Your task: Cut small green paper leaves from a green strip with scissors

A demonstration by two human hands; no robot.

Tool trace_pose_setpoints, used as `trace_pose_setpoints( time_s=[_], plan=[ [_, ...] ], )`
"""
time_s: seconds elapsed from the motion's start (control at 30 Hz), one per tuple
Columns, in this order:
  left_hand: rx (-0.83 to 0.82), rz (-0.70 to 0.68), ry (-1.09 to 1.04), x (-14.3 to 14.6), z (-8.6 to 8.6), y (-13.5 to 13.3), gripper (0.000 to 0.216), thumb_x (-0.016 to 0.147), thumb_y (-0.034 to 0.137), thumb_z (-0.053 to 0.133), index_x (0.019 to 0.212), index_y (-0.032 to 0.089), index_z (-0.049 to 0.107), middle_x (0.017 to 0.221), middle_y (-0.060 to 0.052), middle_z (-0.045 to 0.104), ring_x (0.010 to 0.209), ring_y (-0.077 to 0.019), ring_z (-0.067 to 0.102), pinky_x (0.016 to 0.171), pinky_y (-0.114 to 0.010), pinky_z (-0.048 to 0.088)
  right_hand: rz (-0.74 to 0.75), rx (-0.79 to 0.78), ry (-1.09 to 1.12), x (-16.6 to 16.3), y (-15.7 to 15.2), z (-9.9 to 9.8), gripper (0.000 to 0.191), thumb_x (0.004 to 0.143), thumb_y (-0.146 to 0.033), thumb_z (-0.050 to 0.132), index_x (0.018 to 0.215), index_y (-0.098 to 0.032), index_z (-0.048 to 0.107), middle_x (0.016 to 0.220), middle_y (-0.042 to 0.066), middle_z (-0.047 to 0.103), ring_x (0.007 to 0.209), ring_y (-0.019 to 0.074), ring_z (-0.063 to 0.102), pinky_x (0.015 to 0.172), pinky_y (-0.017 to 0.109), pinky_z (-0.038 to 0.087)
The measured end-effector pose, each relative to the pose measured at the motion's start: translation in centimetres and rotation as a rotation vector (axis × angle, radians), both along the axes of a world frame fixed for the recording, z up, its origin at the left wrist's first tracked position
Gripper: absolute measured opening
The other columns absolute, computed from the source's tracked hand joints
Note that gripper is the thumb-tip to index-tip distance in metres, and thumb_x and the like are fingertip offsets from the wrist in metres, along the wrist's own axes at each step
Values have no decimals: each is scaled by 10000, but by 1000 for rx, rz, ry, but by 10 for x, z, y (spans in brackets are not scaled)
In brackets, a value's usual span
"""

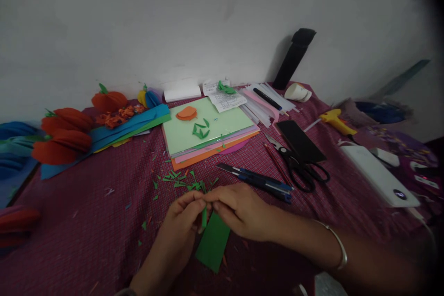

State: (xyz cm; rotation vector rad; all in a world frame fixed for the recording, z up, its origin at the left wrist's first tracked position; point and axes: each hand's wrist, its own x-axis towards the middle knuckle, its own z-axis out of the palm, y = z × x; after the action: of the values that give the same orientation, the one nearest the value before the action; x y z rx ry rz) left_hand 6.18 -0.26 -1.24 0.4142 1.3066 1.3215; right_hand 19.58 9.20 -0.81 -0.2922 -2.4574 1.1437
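My left hand (186,217) pinches a narrow green paper strip (204,217) between thumb and fingers. The fingers of my right hand (241,208) are closed at the strip's upper end, their tips meeting those of the left. A larger piece of green paper (214,243) extends below the right fingers, and its top edge is hidden by them. Just beyond my hands, small green paper scraps (178,179) are scattered on the tablecloth (114,203). A blue box cutter (258,179) lies in front of the right hand.
Black-handled scissors (300,166), a red pencil (277,164) and a dark phone (301,141) lie right. Stacked coloured sheets (225,122) bear cut green leaves (201,129). Orange paper pumpkins (65,134) stand left. Farther right are a yellow glue gun (336,121) and white power bank (379,175).
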Motion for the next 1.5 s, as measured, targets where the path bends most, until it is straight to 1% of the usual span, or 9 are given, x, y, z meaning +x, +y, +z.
trace_pose_setpoints(
  time_s=[0.1,0.33,0.47,0.67,0.87,0.97,1.1,1.17,1.5],
  plan=[
    [34,16,-5,-2,2,1,131,691,239,580,572,193,546,505,48,461,470,-92,381,473,-220,322,14,-58,-30,0,-2,-1,258,886,-95,397,1107,-154,516,834,51,642,729,150,604,659,265,453],
    [52,-105,266,-5,2,-1,226,763,300,588,575,181,549,482,68,410,450,-77,329,445,-201,254,-20,-400,-46,-1,-6,-7,203,866,-68,409,996,-194,500,727,-19,575,599,96,533,530,196,407],
    [27,-60,150,-3,5,-1,176,694,263,603,551,176,549,463,65,414,442,-72,326,442,-203,252,-55,-309,-33,-1,-4,-5,227,852,-58,415,989,-195,533,748,-11,591,609,96,539,536,197,400],
    [-16,30,-82,-3,2,0,107,632,274,655,669,176,637,495,52,468,468,-87,394,472,-217,311,-17,7,-44,1,1,-1,258,854,-70,422,1032,-174,578,753,16,636,658,125,589,595,235,413],
    [-16,15,-25,-2,1,0,100,645,259,624,598,182,581,457,70,422,434,-72,338,446,-204,277,7,155,-52,2,2,-1,239,892,-123,411,1051,-162,585,795,55,673,697,162,605,618,273,414],
    [-14,-29,120,-3,2,1,160,692,272,592,568,186,541,443,78,388,428,-74,307,435,-205,252,-24,24,-51,2,0,0,230,874,-105,425,1034,-171,576,784,37,651,689,148,590,614,259,412],
    [32,-105,466,-6,8,2,207,730,270,557,544,184,532,470,71,378,458,-88,308,447,-214,247,-87,-407,-59,-2,-2,-3,126,861,-127,450,937,-176,537,684,-23,559,580,100,516,507,196,369],
    [36,-136,610,-7,12,1,204,729,272,551,548,179,544,500,59,397,486,-97,332,464,-218,265,-94,-519,-42,-4,-3,-5,78,840,-122,470,859,-173,526,646,-43,507,552,86,471,489,183,347],
    [-67,-257,628,-3,20,4,210,691,314,511,531,179,503,494,55,372,477,-99,332,447,-215,259,-119,-461,31,-6,0,-9,122,723,-47,497,728,-169,500,603,-59,461,513,73,417,466,170,312]
  ],
)
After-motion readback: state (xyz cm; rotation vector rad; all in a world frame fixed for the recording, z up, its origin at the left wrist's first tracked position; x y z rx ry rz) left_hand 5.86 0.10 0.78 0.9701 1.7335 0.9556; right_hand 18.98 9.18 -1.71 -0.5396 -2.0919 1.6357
